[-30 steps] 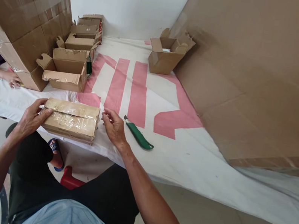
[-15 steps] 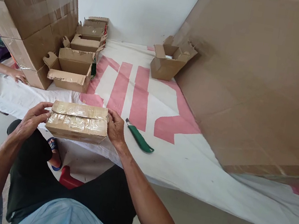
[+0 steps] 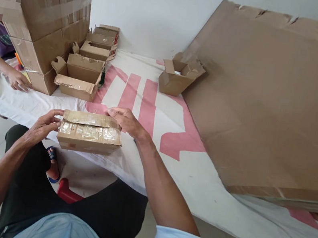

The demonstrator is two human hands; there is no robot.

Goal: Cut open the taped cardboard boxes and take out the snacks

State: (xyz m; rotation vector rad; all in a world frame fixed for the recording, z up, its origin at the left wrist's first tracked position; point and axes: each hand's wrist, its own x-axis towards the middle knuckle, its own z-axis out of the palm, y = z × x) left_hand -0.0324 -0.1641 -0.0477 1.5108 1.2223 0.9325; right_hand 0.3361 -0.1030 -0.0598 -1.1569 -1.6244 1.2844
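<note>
A small taped cardboard box (image 3: 89,134) rests at the near edge of a white and red printed sheet (image 3: 137,103). My left hand (image 3: 40,128) grips its left end, fingers curled on the top edge. My right hand (image 3: 128,122) lies over the box's far right corner, fingers reaching along the top back edge. The green knife seen before is hidden behind my right forearm.
Several opened cartons (image 3: 79,77) stand in a row at the left, beside large taped boxes (image 3: 49,23). One open carton (image 3: 176,77) sits further back. A big cardboard sheet (image 3: 271,101) leans at the right. Another person's hand (image 3: 18,81) rests on the sheet, far left.
My right hand went from apart from the box to its right end, then onto the far top corner. The box turned slightly and shifted right. The view moved up and left.
</note>
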